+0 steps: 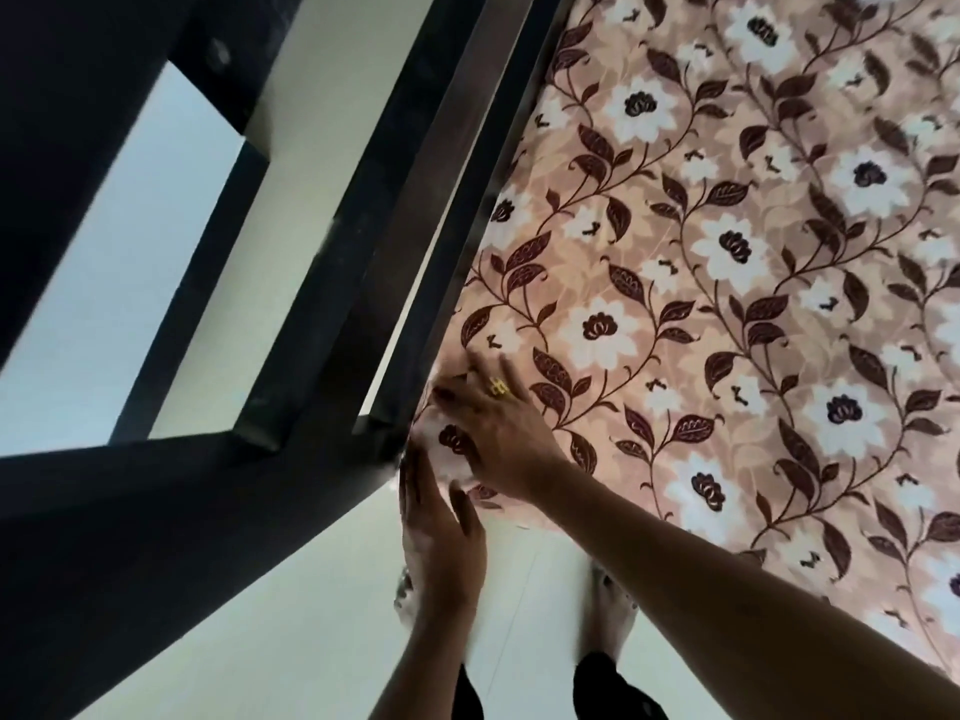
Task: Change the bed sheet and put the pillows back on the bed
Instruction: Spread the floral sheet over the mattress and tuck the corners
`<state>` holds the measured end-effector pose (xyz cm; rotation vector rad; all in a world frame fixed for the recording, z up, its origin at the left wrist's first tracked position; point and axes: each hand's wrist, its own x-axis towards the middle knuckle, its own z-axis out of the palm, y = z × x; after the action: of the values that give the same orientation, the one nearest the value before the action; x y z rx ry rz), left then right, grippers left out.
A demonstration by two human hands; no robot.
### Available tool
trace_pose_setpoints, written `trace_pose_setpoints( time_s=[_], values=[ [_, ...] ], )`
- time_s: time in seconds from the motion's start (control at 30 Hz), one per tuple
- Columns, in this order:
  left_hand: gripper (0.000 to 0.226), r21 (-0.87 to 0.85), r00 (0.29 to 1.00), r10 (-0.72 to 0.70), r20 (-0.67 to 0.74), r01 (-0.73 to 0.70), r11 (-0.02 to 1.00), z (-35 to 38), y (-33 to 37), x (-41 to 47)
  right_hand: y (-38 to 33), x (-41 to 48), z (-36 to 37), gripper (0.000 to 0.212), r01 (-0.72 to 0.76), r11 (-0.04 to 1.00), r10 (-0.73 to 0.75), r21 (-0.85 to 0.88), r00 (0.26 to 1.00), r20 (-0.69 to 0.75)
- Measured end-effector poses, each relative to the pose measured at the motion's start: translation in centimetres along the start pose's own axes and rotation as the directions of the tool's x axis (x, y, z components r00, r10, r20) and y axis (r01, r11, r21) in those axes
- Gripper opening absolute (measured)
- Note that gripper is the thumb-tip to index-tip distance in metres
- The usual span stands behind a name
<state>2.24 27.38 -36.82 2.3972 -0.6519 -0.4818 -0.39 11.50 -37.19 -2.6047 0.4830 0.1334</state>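
Here the sheet (727,314) corner lies under right hand (501,433), against left hand (441,537), both grips apart.

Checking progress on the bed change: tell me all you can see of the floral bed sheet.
The bed sheet is thin-looking cloth, peach-tan with white flowers and dark brown leaves and vines. It lies spread mostly flat, its edge running along the dark bed frame. At the near corner it bunches, where the right hand presses on top and the left hand touches its side.
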Motion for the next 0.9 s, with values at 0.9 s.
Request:
trace_pose_setpoints(
  time_s=[0.9],
  values=[
    [0.005, -0.472, 0.536, -0.768, 0.350, 0.809, 0.350, 4.5, -12.6, 4.8, -11.7, -16.1, 15.2, 0.024, -0.349, 0.521, 0.776, 0.779, 0.575, -0.262]
  ],
)
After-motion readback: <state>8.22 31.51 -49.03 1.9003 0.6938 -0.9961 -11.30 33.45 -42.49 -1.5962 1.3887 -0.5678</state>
